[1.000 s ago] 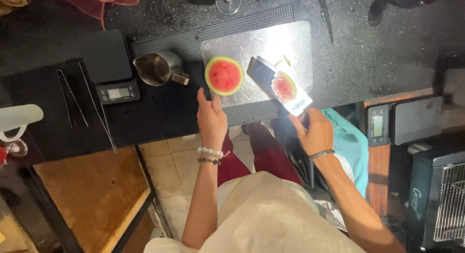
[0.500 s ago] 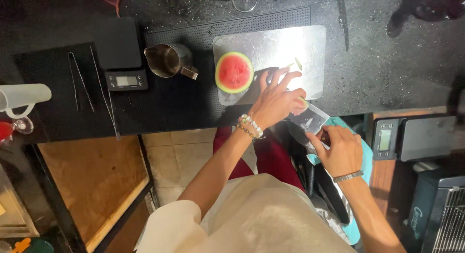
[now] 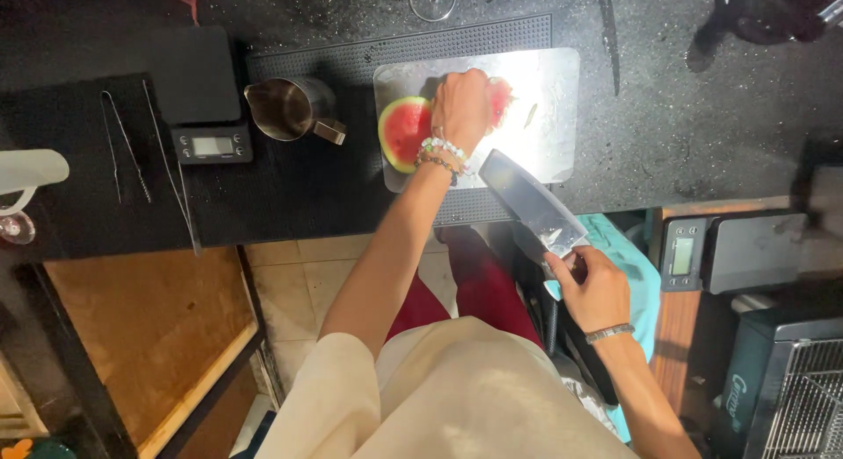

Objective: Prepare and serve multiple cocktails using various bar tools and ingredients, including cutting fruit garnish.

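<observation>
A: What has changed since half a second ago?

B: The left hand (image 3: 461,108) has reached further onto the steel cutting board (image 3: 553,90) and now covers one watermelon half (image 3: 500,99), fingers spread over it. The right hand (image 3: 597,288) has drawn the cleaver (image 3: 531,200) back off the board, toward five o'clock.

A: And the grip there?

B: Closed around the cleaver's handle, blade pointing to eleven o'clock.

A: The other half?

B: The second watermelon half (image 3: 404,130) lies cut face up at nine o'clock of the left hand, just beside it. A metal jug (image 3: 290,108) and a small scale (image 3: 211,145) stand further that way.
</observation>
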